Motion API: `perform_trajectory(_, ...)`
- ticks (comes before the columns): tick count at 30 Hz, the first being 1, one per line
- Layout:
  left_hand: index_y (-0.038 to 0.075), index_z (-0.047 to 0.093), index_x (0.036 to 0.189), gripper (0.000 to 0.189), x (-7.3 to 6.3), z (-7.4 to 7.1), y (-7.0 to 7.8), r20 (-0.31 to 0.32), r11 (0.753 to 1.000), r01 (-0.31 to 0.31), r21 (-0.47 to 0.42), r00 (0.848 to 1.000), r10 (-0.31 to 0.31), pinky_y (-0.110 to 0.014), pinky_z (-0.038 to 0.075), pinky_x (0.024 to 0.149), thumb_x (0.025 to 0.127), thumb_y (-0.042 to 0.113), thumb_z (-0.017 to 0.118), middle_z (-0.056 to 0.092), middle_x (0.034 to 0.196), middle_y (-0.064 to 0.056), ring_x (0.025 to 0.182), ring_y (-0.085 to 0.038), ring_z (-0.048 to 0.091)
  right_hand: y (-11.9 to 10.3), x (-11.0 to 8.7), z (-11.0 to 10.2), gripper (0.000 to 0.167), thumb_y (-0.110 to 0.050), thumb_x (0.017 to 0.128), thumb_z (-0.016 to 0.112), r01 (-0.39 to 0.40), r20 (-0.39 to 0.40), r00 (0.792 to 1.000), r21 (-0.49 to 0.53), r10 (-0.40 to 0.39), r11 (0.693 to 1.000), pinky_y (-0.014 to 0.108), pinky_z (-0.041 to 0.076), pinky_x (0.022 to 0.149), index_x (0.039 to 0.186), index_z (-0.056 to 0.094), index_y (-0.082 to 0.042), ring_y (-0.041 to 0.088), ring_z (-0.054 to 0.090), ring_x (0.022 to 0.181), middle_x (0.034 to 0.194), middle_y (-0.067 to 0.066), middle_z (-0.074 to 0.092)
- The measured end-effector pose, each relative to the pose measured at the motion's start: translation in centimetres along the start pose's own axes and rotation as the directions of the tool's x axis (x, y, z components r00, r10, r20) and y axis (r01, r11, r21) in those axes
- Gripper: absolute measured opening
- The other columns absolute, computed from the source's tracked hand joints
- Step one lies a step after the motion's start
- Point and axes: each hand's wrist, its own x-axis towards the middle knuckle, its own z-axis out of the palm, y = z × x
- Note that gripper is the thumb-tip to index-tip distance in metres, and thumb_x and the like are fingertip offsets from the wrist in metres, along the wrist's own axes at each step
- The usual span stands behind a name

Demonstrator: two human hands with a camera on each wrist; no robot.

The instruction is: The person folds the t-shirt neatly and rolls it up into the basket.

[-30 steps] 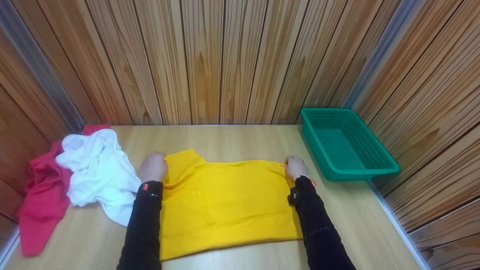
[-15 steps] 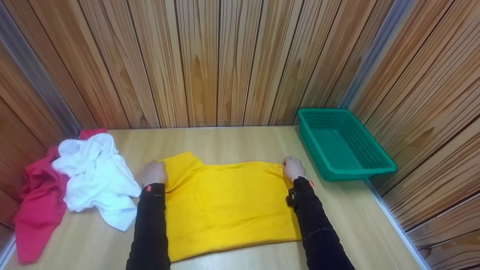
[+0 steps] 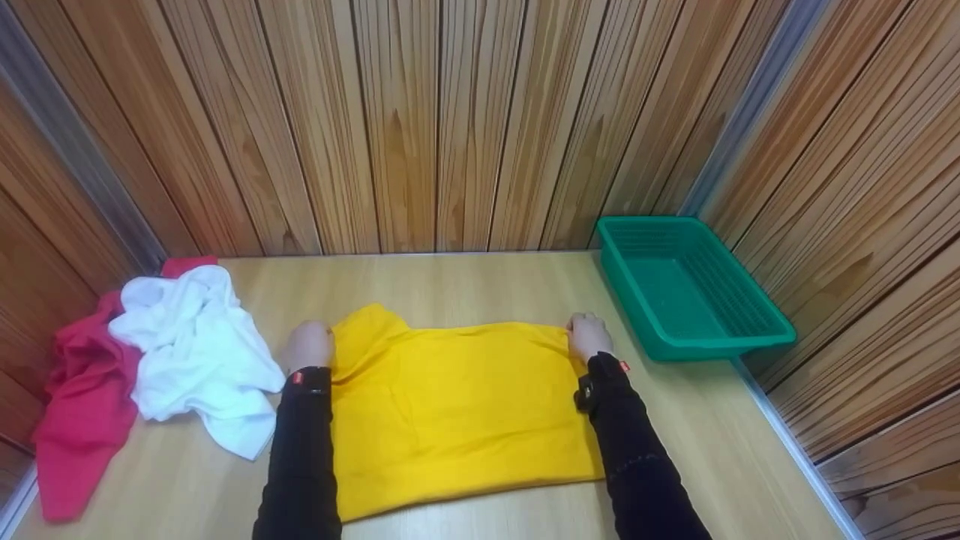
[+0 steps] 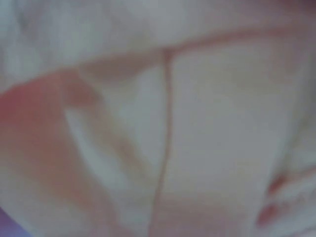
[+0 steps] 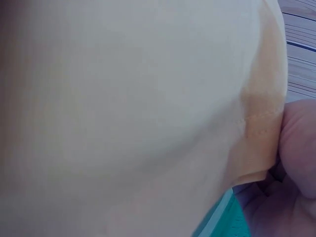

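A yellow T-shirt lies folded over in front of me, one short sleeve sticking out at its far left. My left hand grips the shirt's left edge beside that sleeve, its fingertips hidden by the hand. At the far right corner my right hand pinches the cloth. The right wrist view has the pale-looking shirt filling most of it, with a stitched hem held between thumb and fingers. Only a close, blurred surface with seam-like lines fills the left wrist view.
A crumpled white garment lies left of my left forearm, partly over a red garment. At the right back a green plastic basket stands against the wall. Wooden panel walls close off the table.
The camera view has shifted slightly. My left hand still grips the shirt's left edge, and the sleeve beside it now looks more rounded. The right hand stays at its corner.
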Motion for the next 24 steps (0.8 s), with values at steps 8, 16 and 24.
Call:
perform_trajectory(8, 0.002, 0.067, 0.077, 0.017, -0.1, -0.4, -0.2, 0.077, 0.999, 0.033, 0.019, 0.996, -0.034, -0.048, 0.046, 0.063, 0.087, 0.004, 0.053, 0.064, 0.081, -0.017, 0.073, -0.036, 0.058, -0.4, 0.1, -0.5, 0.011, -0.005, 0.098, 0.053, -0.035, 0.077, 0.996, -0.006, 0.035, 0.999, 0.05, 0.042, 0.093, 0.104, 0.059, 0.002, 0.038, 0.049, 0.103, 0.104, 0.019, 0.054)
perform_trajectory(16, 0.002, 0.062, 0.091, 0.011, -0.1, -1.6, 0.2, 0.09, 0.996, 0.073, -0.053, 0.994, -0.068, -0.047, 0.045, 0.074, 0.091, 0.006, 0.051, 0.062, 0.09, -0.017, 0.081, -0.035, 0.055, -0.3, 0.3, -1.5, 0.013, -0.011, 0.101, 0.052, -0.025, 0.082, 0.996, 0.089, 0.018, 0.996, 0.047, 0.045, 0.09, 0.104, 0.056, 0.001, 0.034, 0.053, 0.096, 0.1, 0.017, 0.056)
perform_trajectory(24, -0.007, 0.06, 0.126, 0.03, 0.5, -4.0, 1.8, 0.007, 0.995, -0.003, -0.095, 1.0, 0.004, -0.057, 0.041, 0.101, 0.098, 0.001, 0.049, 0.061, 0.12, -0.028, 0.108, -0.045, 0.056, -0.2, 0.3, -3.6, 0.008, -0.007, 0.1, 0.053, 0.077, 0.027, 0.996, 0.138, -0.082, 0.987, 0.046, 0.048, 0.085, 0.103, 0.055, 0.0, 0.033, 0.054, 0.088, 0.094, 0.015, 0.058)
